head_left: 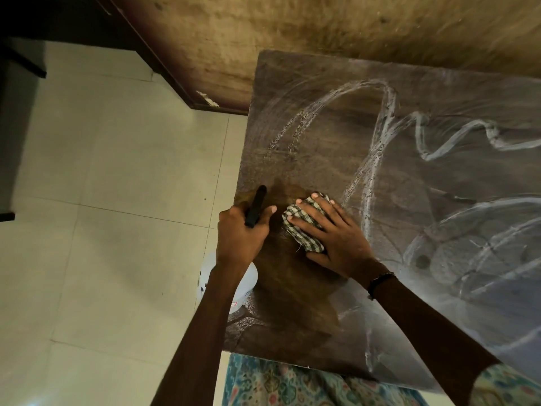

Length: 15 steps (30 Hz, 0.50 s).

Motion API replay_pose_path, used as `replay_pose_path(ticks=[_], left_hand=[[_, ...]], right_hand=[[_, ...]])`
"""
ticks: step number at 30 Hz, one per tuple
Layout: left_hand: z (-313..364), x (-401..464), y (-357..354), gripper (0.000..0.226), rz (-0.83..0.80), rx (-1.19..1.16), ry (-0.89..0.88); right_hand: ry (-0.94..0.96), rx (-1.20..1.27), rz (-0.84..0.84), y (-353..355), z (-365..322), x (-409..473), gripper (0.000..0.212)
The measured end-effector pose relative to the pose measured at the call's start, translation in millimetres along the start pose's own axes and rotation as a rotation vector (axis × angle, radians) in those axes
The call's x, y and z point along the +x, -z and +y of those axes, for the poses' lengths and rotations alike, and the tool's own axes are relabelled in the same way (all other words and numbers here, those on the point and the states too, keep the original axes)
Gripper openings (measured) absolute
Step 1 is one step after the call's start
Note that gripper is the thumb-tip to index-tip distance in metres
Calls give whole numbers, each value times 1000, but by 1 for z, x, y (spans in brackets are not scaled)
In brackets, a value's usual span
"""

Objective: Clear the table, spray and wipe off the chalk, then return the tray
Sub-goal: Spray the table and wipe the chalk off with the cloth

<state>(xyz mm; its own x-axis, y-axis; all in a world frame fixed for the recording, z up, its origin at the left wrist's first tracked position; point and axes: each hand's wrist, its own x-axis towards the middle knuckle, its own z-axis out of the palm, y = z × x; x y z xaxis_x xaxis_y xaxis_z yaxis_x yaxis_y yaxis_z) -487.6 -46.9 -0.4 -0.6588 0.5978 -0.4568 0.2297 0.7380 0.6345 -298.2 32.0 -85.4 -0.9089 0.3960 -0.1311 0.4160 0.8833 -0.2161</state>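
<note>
Checked cloth (304, 227) lies under flat right hand (336, 232); left hand (243, 230) grips sprayer (255, 206).

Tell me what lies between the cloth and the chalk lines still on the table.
Nothing visible does. The right hand presses the checked cloth flat on the table, and bare tabletop runs from it to the nearest chalk lines on its right. The left hand holds the spray bottle on the opposite side, at the table's edge.

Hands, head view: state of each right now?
Left hand: closed around the black trigger head of a white plastic spray bottle.
Right hand: flat, pressing checked cloth on table.
</note>
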Motion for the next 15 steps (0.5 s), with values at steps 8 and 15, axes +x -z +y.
replay_pose_path(ticks=[8, 15], left_hand=[[-3, 6, 11, 37, 7, -45, 25], [-12, 11, 21, 38, -2, -118, 34]], right_hand=[[38, 3, -22, 6, 19, 11, 73], [-54, -8, -46, 20, 36, 70, 70]])
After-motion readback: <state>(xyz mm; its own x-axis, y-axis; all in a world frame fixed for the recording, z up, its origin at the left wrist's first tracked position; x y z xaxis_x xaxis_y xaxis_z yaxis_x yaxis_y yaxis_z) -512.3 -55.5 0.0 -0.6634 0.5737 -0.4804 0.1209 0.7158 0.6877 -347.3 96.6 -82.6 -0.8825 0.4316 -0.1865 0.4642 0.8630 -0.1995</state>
